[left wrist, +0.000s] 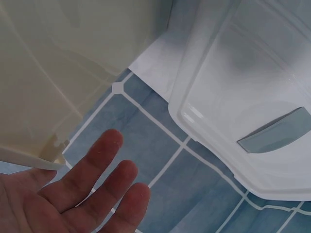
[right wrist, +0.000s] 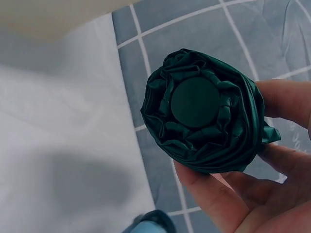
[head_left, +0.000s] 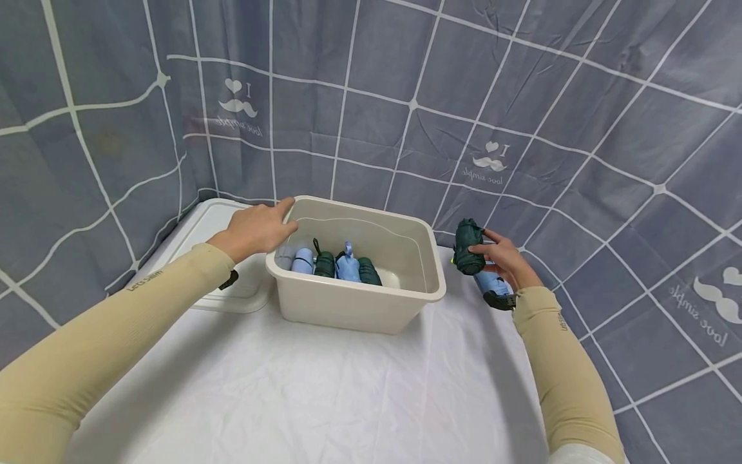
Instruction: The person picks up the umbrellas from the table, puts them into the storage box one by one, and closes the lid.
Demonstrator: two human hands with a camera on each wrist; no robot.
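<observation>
My right hand (head_left: 503,259) grips a dark green folded umbrella (head_left: 468,248) above the table, to the right of a beige storage bin (head_left: 348,306). The right wrist view shows the umbrella's round end cap (right wrist: 195,103) amid gathered fabric. Beneath this hand lies a blue folded umbrella (head_left: 491,281), partly hidden. At the bin's left end, my left hand (head_left: 255,229) holds the rim, thumb over the inner side; its other fingers (left wrist: 127,196) spread loosely outside. Inside the bin, several folded umbrellas stand in a row, among them a blue one (head_left: 348,268) and a green one (head_left: 368,272).
A white lid (head_left: 246,283) with a grey handle piece (left wrist: 277,133) lies left of the bin, close to its wall. White cloth (head_left: 324,393) covers the table. Grey checked curtains (head_left: 371,84) hang behind and along both sides.
</observation>
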